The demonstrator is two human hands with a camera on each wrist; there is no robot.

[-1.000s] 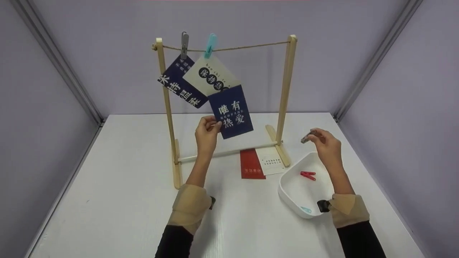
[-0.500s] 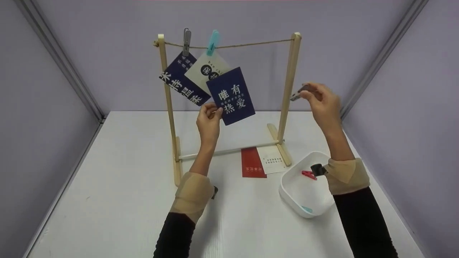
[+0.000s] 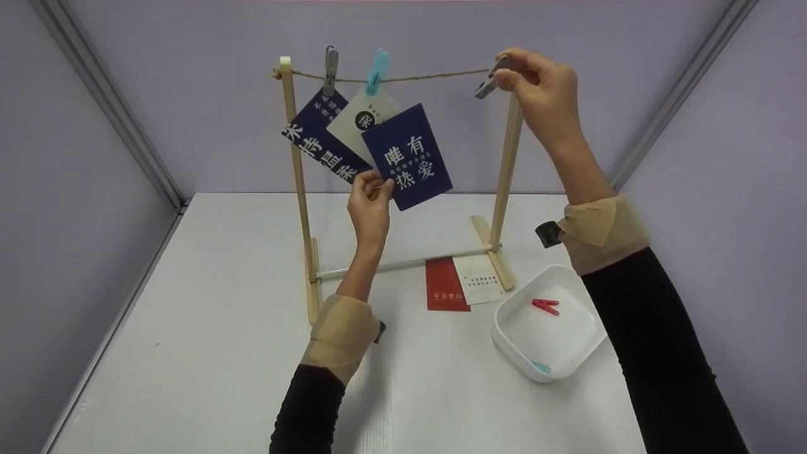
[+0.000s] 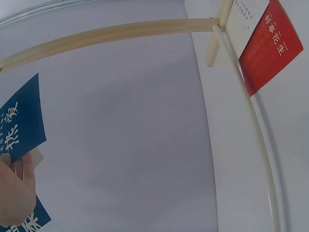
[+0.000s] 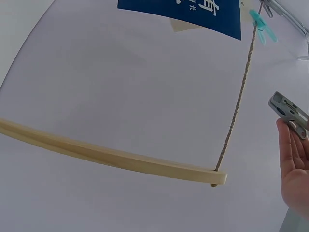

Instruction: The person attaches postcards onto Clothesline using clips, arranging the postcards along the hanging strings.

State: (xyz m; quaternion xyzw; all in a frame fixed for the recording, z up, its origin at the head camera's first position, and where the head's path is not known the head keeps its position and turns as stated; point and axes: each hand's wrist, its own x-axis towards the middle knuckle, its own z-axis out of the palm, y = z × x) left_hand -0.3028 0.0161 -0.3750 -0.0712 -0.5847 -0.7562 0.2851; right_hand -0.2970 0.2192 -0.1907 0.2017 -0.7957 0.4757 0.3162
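Observation:
My left hand [image 3: 371,211] pinches the lower left edge of a dark blue card [image 3: 408,157] with white characters, held below the twine [image 3: 435,76] of a wooden frame. In the head view my right hand [image 3: 545,94] is up by the frame's right post [image 3: 509,151], pinching a grey clothespin [image 3: 492,79]. The right wrist view shows this clothespin [image 5: 288,112] apart from the twine. A grey clothespin [image 3: 331,72] on the line holds another dark blue card [image 3: 315,135]. Beside it a turquoise clothespin [image 3: 377,72] holds a cream card [image 3: 353,123], partly covered by the held card.
A red card [image 3: 446,287] and a white card [image 3: 482,280] lie on the table near the frame's right foot [image 3: 500,268]. Right of them stands a white bin [image 3: 504,347] with a red clothespin [image 3: 545,306] and a turquoise clothespin [image 3: 540,366] inside.
My right hand has risen from above the bin to the right end of the twine, still pinching the grey clothespin. My left hand has raised the blue card closer to the line.

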